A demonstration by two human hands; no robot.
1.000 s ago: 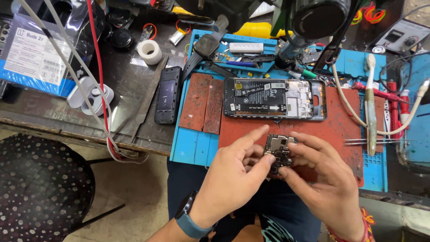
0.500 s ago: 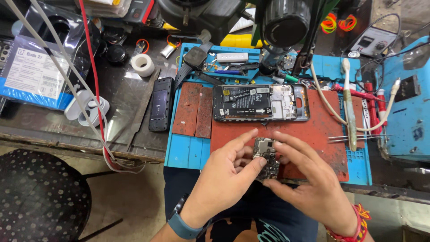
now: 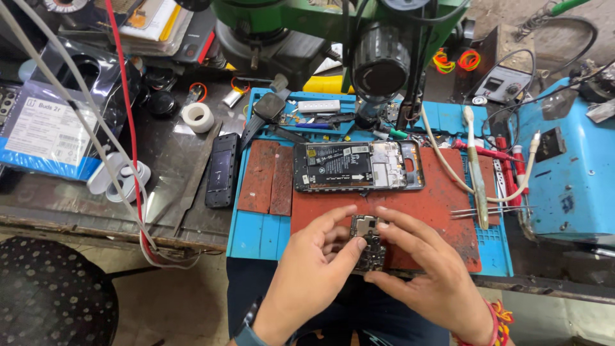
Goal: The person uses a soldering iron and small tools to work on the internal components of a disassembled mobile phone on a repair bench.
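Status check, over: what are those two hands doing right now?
Left hand and right hand both pinching a small dark circuit board. Board held over the red work mat. Opened black phone lies beyond, apart. Nothing in the way.

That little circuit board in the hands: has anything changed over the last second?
Hardly. Both hands, left and right, keep pinching the small circuit board over the red mat; only the fingers shifted slightly around it, and the head view moved a little. The opened phone and dark phone stayed put.
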